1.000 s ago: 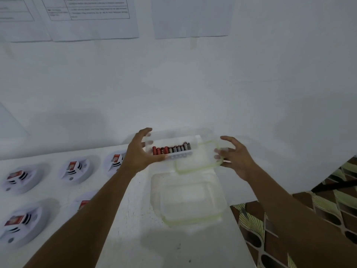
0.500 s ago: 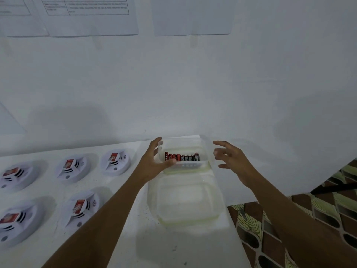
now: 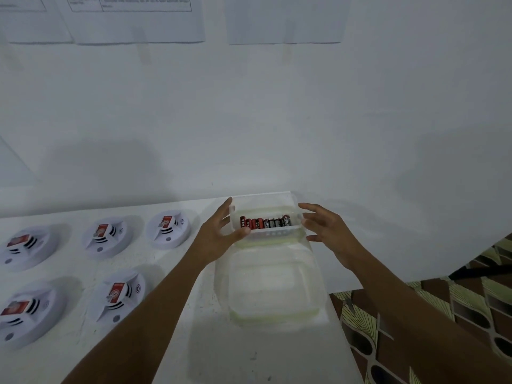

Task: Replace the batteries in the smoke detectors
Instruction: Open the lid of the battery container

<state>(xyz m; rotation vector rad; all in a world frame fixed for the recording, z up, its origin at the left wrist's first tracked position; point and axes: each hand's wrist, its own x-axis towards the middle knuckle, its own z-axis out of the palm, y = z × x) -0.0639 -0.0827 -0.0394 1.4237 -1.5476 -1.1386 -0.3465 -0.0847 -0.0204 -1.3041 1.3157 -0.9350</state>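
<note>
A small clear container [image 3: 266, 205] sits at the back of the white table [image 3: 166, 342], against the wall. A row of red and black batteries [image 3: 264, 223] lies along its front wall. My left hand [image 3: 219, 234] holds its left end, thumb on the front wall and fingers behind. Fingers spread, my right hand [image 3: 327, 228] hovers at the container's right end; whether it touches is unclear. Several white smoke detectors lie face down with red batteries showing, among them one [image 3: 168, 230] near my left hand and another [image 3: 117, 295] closer to me.
A larger clear container [image 3: 273, 286] stands directly in front of the small one. The table's right edge runs close past both containers, with patterned floor [image 3: 443, 314] beyond. Printed sheets [image 3: 133, 18] hang on the white wall.
The battery container came down from mid-air onto the table behind the larger container. My right hand let go of it and now hovers at its right end.
</note>
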